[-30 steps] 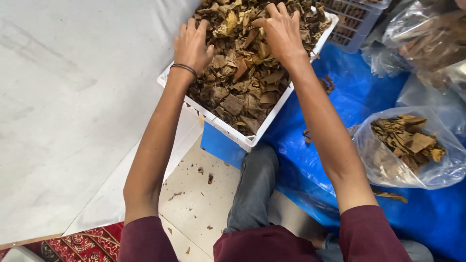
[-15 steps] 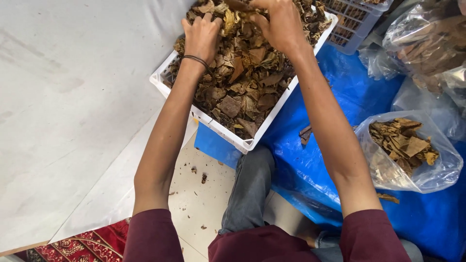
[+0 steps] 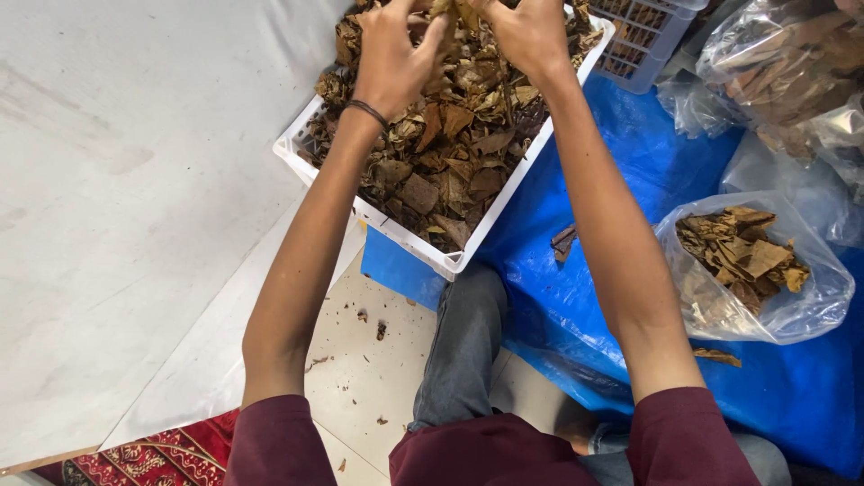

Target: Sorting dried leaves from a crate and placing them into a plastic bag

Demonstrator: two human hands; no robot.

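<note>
A white plastic crate point(image 3: 409, 241) full of dry brown leaves point(image 3: 450, 153) sits on the floor in front of me, partly on a blue tarp point(image 3: 621, 171). Both my hands are at the crate's far end, near the top edge of the view. My left hand point(image 3: 396, 54), with a dark band on the wrist, curls its fingers around a clump of leaves. My right hand point(image 3: 526, 36) grips the same clump from the other side. The fingertips are partly cut off by the frame's edge.
A clear plastic bag point(image 3: 756, 270) holding sorted leaves lies open on the tarp at the right. More bagged leaves point(image 3: 792, 72) and a grey crate point(image 3: 648, 45) stand at the back right. My knee point(image 3: 463, 342) rests below the crate. A white sheet point(image 3: 135, 180) covers the left.
Both hands have drawn together from flat on the leaves and closed on a clump at the crate's far end.
</note>
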